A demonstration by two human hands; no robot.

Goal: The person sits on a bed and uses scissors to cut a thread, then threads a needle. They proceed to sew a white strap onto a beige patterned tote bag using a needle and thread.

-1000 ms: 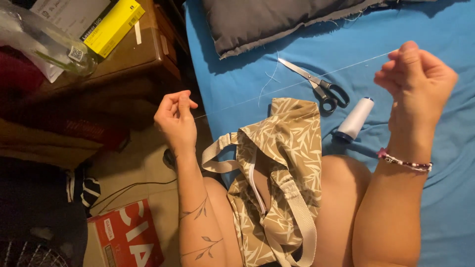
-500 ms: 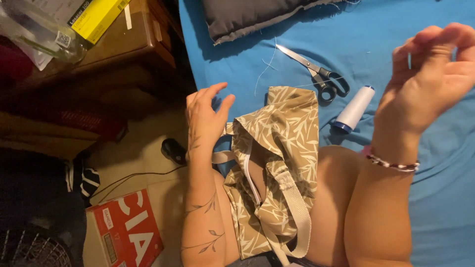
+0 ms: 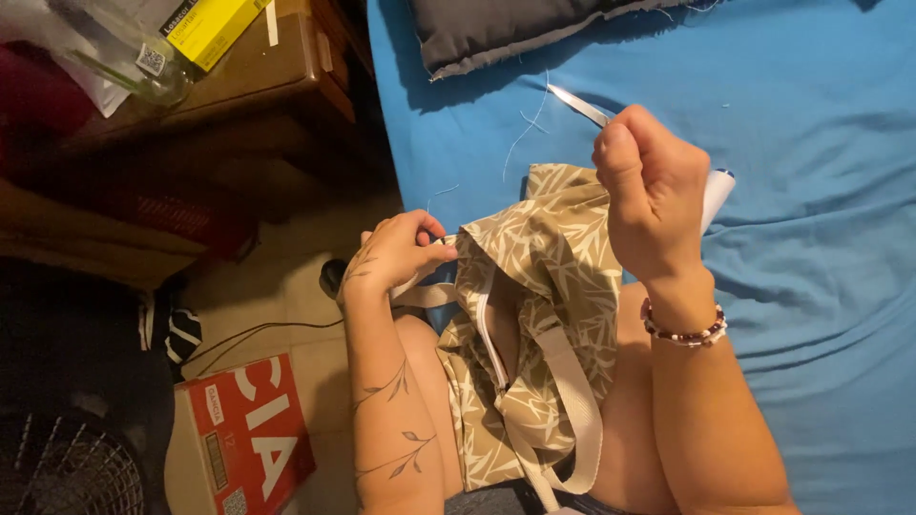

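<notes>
On the lap, a leaf-print bag [image 3: 544, 315] gapes, contents hidden. Left hand [image 3: 396, 253] pinches its edge; right hand [image 3: 654, 195] is fisted above, over a thread spool [image 3: 718, 191].

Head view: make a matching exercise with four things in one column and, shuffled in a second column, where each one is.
Things:
1. leaf-print bag
2. red box
3. grey cushion
4. bead bracelet

Places:
A. on the right wrist
B. on the floor at lower left
C. on the person's lap, its edge pinched by the left hand
D. at the top of the blue sheet

Pairs: 1-C, 2-B, 3-D, 4-A
</notes>
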